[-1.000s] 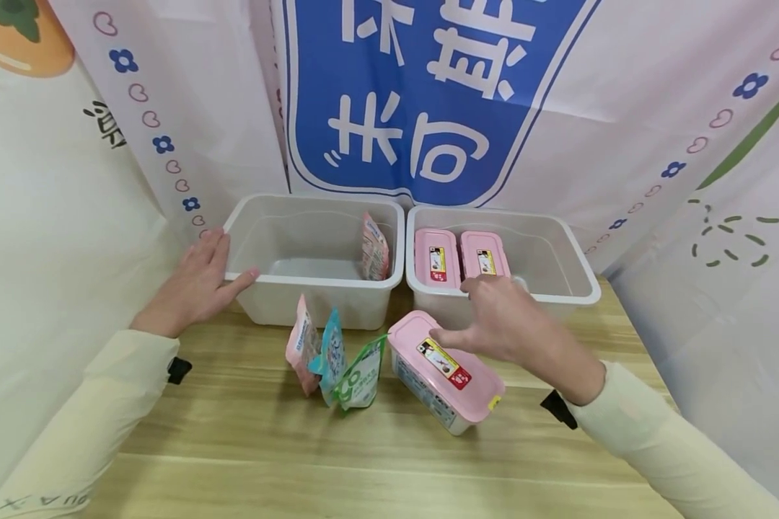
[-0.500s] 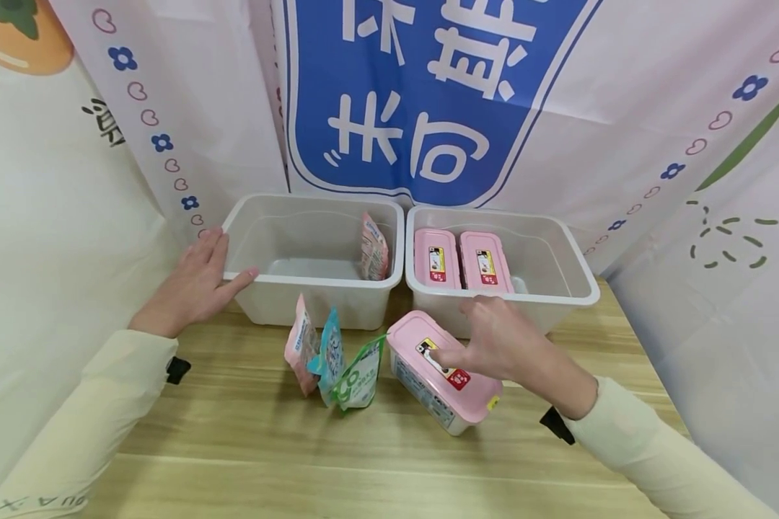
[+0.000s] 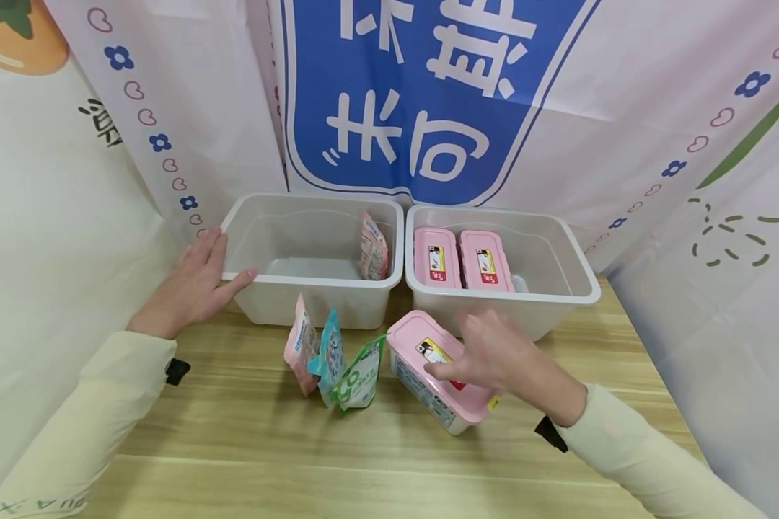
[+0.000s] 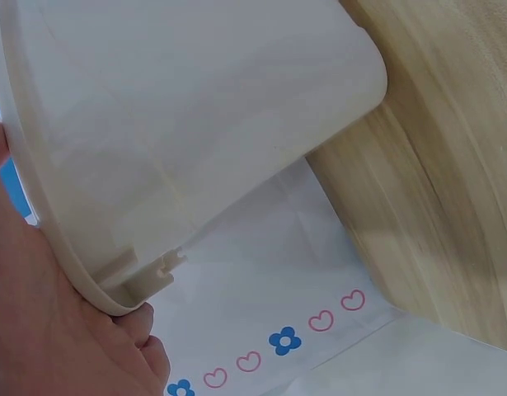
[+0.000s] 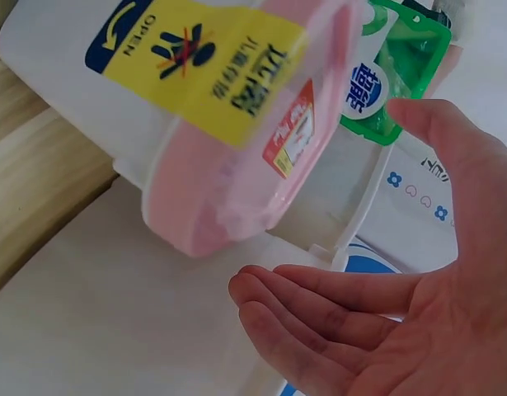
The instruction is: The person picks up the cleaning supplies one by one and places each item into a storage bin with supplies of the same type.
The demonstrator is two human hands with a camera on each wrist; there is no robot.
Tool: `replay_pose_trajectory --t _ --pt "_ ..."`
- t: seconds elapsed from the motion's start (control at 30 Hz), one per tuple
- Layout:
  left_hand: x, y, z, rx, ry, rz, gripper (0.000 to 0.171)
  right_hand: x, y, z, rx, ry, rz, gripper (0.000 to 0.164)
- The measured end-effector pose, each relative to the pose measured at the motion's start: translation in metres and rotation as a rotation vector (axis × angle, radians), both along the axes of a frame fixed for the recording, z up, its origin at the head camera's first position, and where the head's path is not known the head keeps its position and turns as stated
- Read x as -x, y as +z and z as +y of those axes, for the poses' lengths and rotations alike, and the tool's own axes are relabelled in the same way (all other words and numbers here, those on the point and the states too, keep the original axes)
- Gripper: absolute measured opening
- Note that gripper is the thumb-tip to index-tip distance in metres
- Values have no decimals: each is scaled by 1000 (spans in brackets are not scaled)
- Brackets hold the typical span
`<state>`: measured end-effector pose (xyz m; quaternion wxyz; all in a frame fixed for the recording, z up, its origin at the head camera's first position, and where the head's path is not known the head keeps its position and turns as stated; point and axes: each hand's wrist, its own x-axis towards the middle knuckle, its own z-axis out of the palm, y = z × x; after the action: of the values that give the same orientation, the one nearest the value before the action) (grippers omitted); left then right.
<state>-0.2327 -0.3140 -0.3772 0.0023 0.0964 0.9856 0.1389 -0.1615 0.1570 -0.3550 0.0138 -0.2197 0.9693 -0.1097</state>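
Observation:
My left hand holds the left corner of a light grey plastic bin, its thumb over the front rim. In the left wrist view, fingertips show beyond the bin's corner. My right hand is spread above a white tub with a pink lid, which stands at an angle on the table. The right wrist view shows its thumb and fingers apart, with nothing between them, and the tub's yellow label facing up. Left of the tub stand a green-and-white pouch, a blue pouch and a pink pouch.
A second grey bin stands right beside the first and holds two pink-lidded tubs. One pink pouch leans inside the left bin. Printed cloth walls enclose the wooden table behind and on both sides.
My right hand has drawn back from the right bin's front rim, lower over the loose tub. My left hand stays at its bin corner, and the pouches have not moved.

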Motion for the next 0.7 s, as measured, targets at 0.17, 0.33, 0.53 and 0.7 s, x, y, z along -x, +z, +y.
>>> replay_pose_trajectory --t 0.17,0.33,0.53,0.7 --pt "1 -1 -1 14 1 -5 102 -1 -5 -2 -17 -8 -7 61" --pt "1 -1 -1 15 -1 -6 102 -2 -12 -3 -41 -28 -22 65" --pt "0 1 1 -7 1 1 103 -2 -19 -5 -75 -30 -25 67" --pt "0 1 0 -6 5 -6 103 -4 -24 -8 -74 -19 -22 68"
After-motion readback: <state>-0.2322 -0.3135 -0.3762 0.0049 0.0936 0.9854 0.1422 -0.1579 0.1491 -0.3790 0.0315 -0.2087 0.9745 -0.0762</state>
